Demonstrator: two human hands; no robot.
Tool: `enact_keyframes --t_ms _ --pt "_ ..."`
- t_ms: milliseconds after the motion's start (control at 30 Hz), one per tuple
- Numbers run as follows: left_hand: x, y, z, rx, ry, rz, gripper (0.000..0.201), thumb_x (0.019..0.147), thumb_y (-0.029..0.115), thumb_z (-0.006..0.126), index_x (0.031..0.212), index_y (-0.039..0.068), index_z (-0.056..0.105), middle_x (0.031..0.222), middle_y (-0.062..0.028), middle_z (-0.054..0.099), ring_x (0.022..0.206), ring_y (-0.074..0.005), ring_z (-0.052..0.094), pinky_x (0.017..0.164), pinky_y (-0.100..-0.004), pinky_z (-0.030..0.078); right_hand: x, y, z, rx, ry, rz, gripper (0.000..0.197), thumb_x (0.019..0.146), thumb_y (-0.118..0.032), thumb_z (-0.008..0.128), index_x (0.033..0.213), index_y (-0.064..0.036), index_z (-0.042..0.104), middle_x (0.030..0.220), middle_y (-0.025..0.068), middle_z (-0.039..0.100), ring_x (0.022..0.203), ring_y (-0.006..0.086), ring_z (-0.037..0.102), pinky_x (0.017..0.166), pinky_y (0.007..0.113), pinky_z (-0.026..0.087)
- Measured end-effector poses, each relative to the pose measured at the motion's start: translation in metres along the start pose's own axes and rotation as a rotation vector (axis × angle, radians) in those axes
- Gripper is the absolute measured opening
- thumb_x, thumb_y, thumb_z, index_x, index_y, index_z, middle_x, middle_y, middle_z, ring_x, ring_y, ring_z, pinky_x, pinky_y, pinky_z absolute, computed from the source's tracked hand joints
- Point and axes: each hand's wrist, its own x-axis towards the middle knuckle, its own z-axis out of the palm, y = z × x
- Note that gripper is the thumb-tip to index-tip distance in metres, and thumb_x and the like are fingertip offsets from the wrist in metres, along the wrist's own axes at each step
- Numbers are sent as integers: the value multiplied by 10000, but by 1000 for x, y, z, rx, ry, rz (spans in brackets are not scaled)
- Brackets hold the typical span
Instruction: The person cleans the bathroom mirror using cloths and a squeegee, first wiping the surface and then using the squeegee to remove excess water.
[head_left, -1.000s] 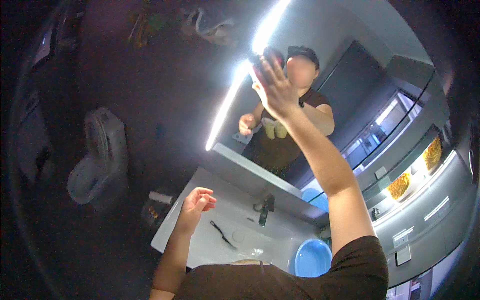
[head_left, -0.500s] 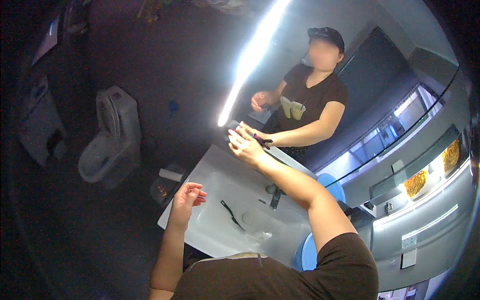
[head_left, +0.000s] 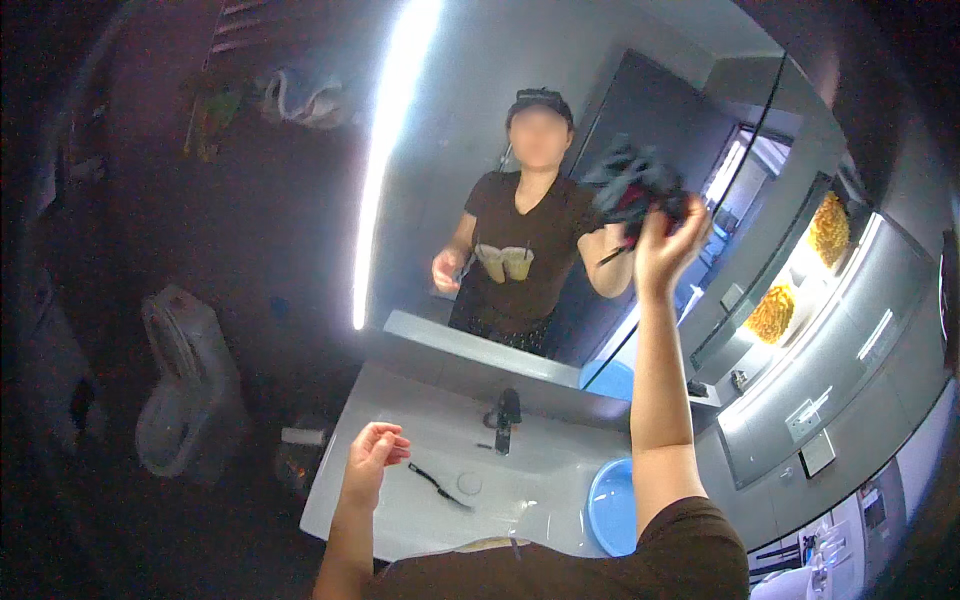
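Observation:
My right hand is raised to the mirror at the upper right. Its fingers are closed on a dark grey cloth, blurred by motion and touching or close to the glass. The cloth's reflection merges with it, so its outline is unclear. Over the left side of the white washbasin, my left hand hovers with loosely bent fingers and nothing visible in it. Below and right of it, a thin black-handled tool, perhaps a brush, lies in the basin near the drain.
A black faucet stands at the basin's back. A blue tub sits at its right end. On the left are a toilet and a white roll. A bright light strip runs along the mirror's left edge.
My right hand has moved right and up across the mirror with the dark cloth. The view has shifted with my head; my left hand keeps nearly the same pose over the basin.

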Motion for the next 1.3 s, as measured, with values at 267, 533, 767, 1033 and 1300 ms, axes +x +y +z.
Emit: enact_keyframes --t_ms 267,533,767,1033,1300 --pt "0 1 11 14 -82 -59 185 949 176 489 1045 47 581 899 -78 647 786 -137 621 748 -274 470 46 75 4 -261 297 -33 373 701 93 518 1010 -100 600 969 153 547 952 339 526 783 470 471" --pt "-8 1 -12 33 -8 -7 197 954 222 483 1036 68 577 898 -68 654 783 -144 623 744 -288 484 110 -18 93 -277 207 25 495 832 -381 611 1239 -117 519 1295 204 430 1161 374 398 871 541 383" --pt "-12 -6 -20 -24 -12 11 211 949 242 500 1036 66 577 897 -67 654 780 -144 623 736 -286 488 177 -102 140 -279 -136 -189 430 811 -199 589 1224 -232 474 1329 92 419 1168 366 403 861 535 379" --pt "-19 2 -17 -16 38 20 196 947 210 492 1033 55 575 881 -65 645 777 -131 614 741 -268 475 134 -142 159 -207 -255 -632 434 784 -130 587 1192 -246 497 1246 74 467 1056 310 504 767 499 465" --pt "-27 1 -20 -19 32 10 196 946 210 496 1030 51 575 884 -66 644 780 -131 617 746 -269 470 -82 -144 84 -57 -568 -1000 350 794 -223 601 1139 -194 547 1173 95 446 951 295 508 759 486 454"
